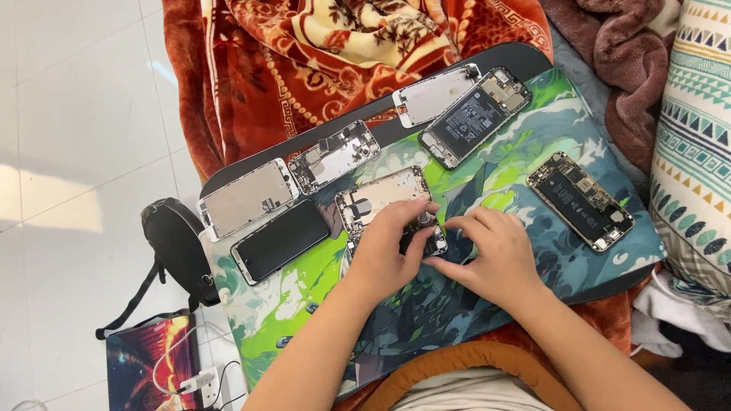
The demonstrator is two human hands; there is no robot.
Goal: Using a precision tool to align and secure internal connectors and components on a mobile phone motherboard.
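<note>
At the far left, on the white tiled floor (68, 152), my black bag (177, 243) sits with its strap trailing down, and below it a white charger with cables (199, 378) lies on a colourful pad (145, 361).

On the green and blue mat (289, 297) that covers the dark board (525, 57) on my lap, the leftmost piece is a white-framed screen panel lying face down (247, 198). Just below it lies a black screen, face up (280, 240). Beside these, toward the top, an opened phone body with bare metal insides (333, 156) rests tilted.

Next comes the opened phone I am working on (381, 196), lying flat near the middle of the mat. Its upper part shows clear of my fingers; its lower end is covered by both my hands. My left hand (384, 255) comes in from below and curls over that lower end, fingers bent and closed around a small dark part, with a small metal tool tip (422, 219) standing up between thumb and fingers. My right hand (491, 255) sits just to the right, touching the left, its fingers pinched together at the same spot; what it pinches I cannot make out.

Farther up lie another face-down panel (434, 95) and an open phone showing its black battery (476, 114). Well to the right of my hands, a further open phone (580, 200) lies alone. A patterned pillow (697, 144) fills the right edge.
</note>
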